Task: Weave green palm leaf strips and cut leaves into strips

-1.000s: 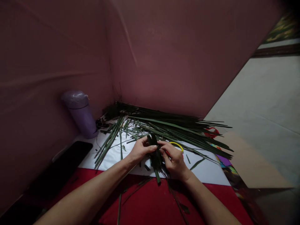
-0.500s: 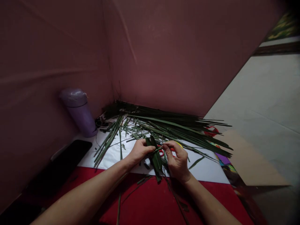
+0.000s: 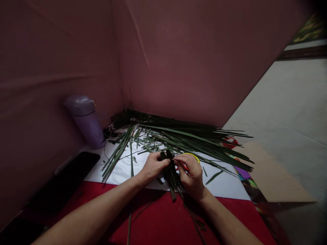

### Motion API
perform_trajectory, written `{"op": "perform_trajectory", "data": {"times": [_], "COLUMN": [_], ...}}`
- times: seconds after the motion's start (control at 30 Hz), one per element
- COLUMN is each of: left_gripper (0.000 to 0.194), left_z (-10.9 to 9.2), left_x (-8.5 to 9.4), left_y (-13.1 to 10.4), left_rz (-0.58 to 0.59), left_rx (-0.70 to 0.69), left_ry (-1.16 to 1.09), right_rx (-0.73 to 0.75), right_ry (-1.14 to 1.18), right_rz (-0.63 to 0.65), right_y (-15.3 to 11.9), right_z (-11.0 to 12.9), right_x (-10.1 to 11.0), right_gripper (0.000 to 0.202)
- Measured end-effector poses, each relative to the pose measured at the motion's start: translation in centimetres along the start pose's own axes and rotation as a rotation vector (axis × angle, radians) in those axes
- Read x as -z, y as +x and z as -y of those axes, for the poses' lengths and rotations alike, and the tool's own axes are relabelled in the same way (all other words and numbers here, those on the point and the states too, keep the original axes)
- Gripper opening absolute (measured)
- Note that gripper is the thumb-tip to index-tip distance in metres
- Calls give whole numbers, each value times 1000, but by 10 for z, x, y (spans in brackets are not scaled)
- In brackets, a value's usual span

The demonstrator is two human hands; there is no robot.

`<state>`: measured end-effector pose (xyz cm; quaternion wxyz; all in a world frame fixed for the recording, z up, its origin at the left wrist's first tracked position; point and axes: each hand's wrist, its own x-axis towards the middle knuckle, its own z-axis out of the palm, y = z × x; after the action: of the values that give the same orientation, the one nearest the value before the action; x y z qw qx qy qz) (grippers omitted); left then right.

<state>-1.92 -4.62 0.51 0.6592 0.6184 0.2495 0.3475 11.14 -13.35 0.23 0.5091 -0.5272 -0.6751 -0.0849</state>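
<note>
Two plain pink walls [image 3: 173,68] meet in a corner beyond both grips, bounding the far side. One red-topped bench [image 3: 158,224] reaches toward the viewer below them, and one white sheet [image 3: 227,187] runs beneath them, leaving a pale stretch from the right grip to the sheet's right edge. Just beyond the grips lies one wide heap of long, narrow green leaf blades [image 3: 191,134], too many to count. Well left of the left grip are one flat black rectangular object [image 3: 74,173] and, farther back, one purple cylindrical bottle [image 3: 89,126]. The left grip [image 3: 151,166] pinches one small bundle of dark green leaf strips [image 3: 170,175], held between the two hands. The right grip [image 3: 191,173], pinched closed, has come nearer the left thumb than half a second ago, baring more of the curved yellow handle [image 3: 196,157] behind it; what its fingertips hold is too dark to tell. Two loose green offcuts [image 3: 214,177] lie just right of it.
</note>
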Motion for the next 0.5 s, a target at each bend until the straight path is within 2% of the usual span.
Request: {"op": "perform_trajectory", "data": {"times": [0.2,0.4,0.5], "left_gripper": [13,12,13], "left_z": [3,2,2], "left_x": [-1,-3,-3], "left_y": [1,-1,-2], "left_rz": [-2,17,27], "left_rx": [-5,54,44], "left_ry": [49,87,68], "right_rx": [9,-128,-150], "right_ry": [-13,-50,-36], "right_rz": [-8,-45,-53], "right_y": [0,-4,-5], "right_z": [2,0,-2], "right_x": [-1,-4,-5], "right_gripper": [22,12,10]}}
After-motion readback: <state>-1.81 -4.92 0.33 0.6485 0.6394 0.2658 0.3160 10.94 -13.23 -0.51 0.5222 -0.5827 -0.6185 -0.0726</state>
